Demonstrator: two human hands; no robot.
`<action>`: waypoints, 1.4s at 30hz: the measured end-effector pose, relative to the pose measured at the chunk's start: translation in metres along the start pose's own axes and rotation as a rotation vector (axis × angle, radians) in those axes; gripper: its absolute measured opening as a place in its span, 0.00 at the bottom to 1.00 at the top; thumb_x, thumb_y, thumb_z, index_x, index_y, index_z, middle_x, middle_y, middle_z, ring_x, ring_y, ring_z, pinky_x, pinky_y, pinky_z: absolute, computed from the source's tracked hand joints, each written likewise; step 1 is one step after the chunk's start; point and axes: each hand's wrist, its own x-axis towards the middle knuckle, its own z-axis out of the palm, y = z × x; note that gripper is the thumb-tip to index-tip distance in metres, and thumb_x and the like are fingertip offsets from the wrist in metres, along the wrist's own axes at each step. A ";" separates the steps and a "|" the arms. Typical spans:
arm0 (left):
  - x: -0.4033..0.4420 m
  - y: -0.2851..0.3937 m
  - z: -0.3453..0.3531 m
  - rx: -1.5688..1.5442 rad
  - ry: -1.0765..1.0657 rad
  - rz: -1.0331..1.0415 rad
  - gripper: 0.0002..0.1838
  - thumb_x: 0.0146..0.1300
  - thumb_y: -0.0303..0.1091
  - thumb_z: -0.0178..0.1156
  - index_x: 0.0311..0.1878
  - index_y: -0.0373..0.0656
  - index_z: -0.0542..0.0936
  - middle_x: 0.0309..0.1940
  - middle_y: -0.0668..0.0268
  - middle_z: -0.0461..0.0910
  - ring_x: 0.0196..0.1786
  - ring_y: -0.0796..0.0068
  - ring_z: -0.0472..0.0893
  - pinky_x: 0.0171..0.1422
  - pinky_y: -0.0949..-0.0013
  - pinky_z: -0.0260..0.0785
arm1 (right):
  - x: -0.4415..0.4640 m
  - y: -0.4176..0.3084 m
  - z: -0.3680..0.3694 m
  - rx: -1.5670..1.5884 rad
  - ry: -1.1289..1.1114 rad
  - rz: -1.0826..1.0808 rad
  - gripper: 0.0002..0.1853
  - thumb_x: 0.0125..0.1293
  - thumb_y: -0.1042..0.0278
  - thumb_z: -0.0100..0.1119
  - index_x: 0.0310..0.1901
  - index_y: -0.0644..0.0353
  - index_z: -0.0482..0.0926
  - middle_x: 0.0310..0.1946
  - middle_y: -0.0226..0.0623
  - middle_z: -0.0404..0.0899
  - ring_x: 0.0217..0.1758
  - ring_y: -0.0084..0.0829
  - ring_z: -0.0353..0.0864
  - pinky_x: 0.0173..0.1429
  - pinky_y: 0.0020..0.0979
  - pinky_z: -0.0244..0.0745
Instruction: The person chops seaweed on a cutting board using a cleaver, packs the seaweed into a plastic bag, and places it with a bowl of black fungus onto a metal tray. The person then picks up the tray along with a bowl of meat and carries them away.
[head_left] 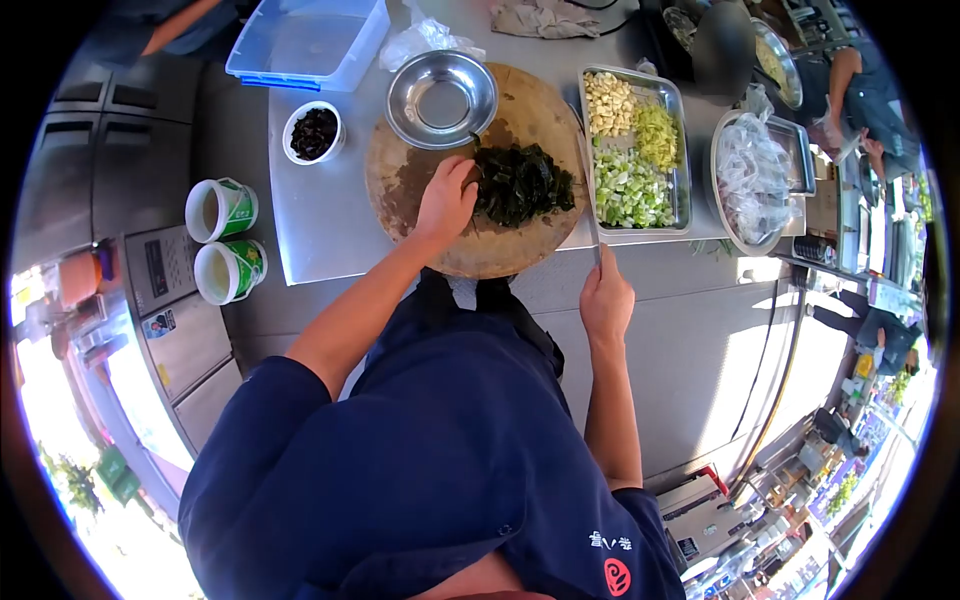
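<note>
A heap of dark green, glossy leaves lies on a round wooden chopping board. My left hand rests on the board at the heap's left edge, its fingers curled onto the leaves. In my right hand is the handle of a knife, held off the board's right side. The blade points away from me, seen nearly edge-on beside the metal tray. A steel bowl sits at the board's far left, just beyond my left hand.
Right of the board, a metal tray carries chopped vegetables in separate piles. Further right stands a basin with a plastic bag. At left are a white tub of dark pieces, a blue plastic bin and two buckets. Other people work nearby.
</note>
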 end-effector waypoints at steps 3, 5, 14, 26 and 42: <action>0.008 0.001 0.018 -0.018 0.035 -0.069 0.23 0.68 0.33 0.61 0.65 0.37 0.77 0.66 0.46 0.74 0.69 0.45 0.73 0.73 0.54 0.67 | 0.002 -0.004 0.016 -0.079 -0.061 -0.027 0.22 0.69 0.72 0.54 0.65 0.55 0.77 0.30 0.53 0.83 0.33 0.57 0.83 0.37 0.53 0.77; 0.016 0.003 0.026 -0.098 0.024 -0.039 0.21 0.69 0.33 0.60 0.63 0.36 0.78 0.68 0.46 0.73 0.69 0.44 0.72 0.75 0.53 0.65 | -0.001 -0.007 0.026 -0.060 -0.126 -0.051 0.22 0.70 0.73 0.54 0.65 0.55 0.77 0.33 0.54 0.84 0.34 0.59 0.83 0.41 0.55 0.78; -0.031 0.026 -0.020 0.257 -0.086 0.166 0.16 0.65 0.26 0.59 0.56 0.41 0.82 0.61 0.48 0.79 0.61 0.48 0.78 0.67 0.52 0.70 | 0.035 0.048 0.009 0.720 -0.425 0.246 0.08 0.72 0.70 0.60 0.47 0.64 0.79 0.20 0.35 0.77 0.17 0.30 0.76 0.25 0.34 0.72; -0.030 0.056 -0.077 0.073 0.278 -0.050 0.12 0.64 0.21 0.58 0.50 0.40 0.80 0.42 0.53 0.82 0.42 0.49 0.83 0.48 0.52 0.75 | 0.129 0.100 0.089 0.807 -0.596 0.155 0.13 0.70 0.62 0.68 0.37 0.61 0.76 0.20 0.28 0.74 0.21 0.23 0.76 0.26 0.27 0.72; 0.018 -0.071 -0.122 -0.229 0.226 -0.532 0.12 0.70 0.36 0.62 0.49 0.37 0.78 0.40 0.56 0.83 0.36 0.60 0.87 0.42 0.61 0.76 | 0.122 0.085 0.094 0.638 -0.492 0.317 0.14 0.77 0.57 0.59 0.41 0.60 0.73 0.32 0.33 0.80 0.35 0.26 0.85 0.38 0.26 0.75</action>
